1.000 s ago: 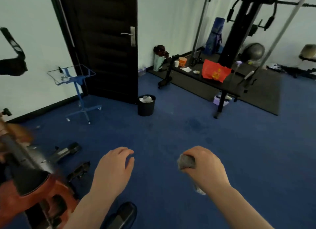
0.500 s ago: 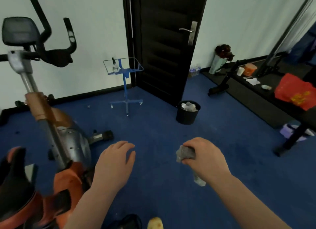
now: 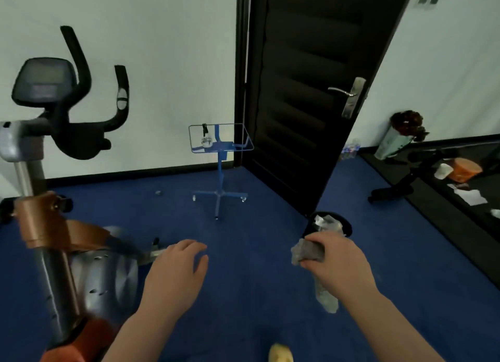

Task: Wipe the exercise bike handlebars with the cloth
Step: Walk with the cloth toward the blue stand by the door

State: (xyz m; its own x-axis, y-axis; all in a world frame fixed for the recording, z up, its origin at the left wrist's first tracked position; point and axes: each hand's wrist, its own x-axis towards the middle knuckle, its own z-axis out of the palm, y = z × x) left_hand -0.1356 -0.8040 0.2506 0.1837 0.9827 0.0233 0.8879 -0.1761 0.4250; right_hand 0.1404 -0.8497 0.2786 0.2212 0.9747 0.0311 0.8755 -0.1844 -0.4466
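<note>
The exercise bike (image 3: pixel 62 256) stands at the left, with an orange and silver frame. Its black handlebars (image 3: pixel 81 91) curve upward at the upper left, beside a dark console screen (image 3: pixel 43 81). My right hand (image 3: pixel 335 261) is shut on a grey cloth (image 3: pixel 307 252), whose loose end hangs below the fist. My left hand (image 3: pixel 176 275) hovers empty, palm down with fingers slightly apart, just right of the bike's frame. Both hands are well below and to the right of the handlebars.
A blue wheeled stand (image 3: pixel 220 166) is in the middle by the white wall. A dark open door (image 3: pixel 305 91) is behind it, with a black bin (image 3: pixel 330 223) at its foot. A bench with cups (image 3: pixel 457 169) is at the right on blue carpet.
The view has swung left, bringing the bike's handlebars and console into sight. Both hands keep their pose in front, and the cloth stays in my right hand.
</note>
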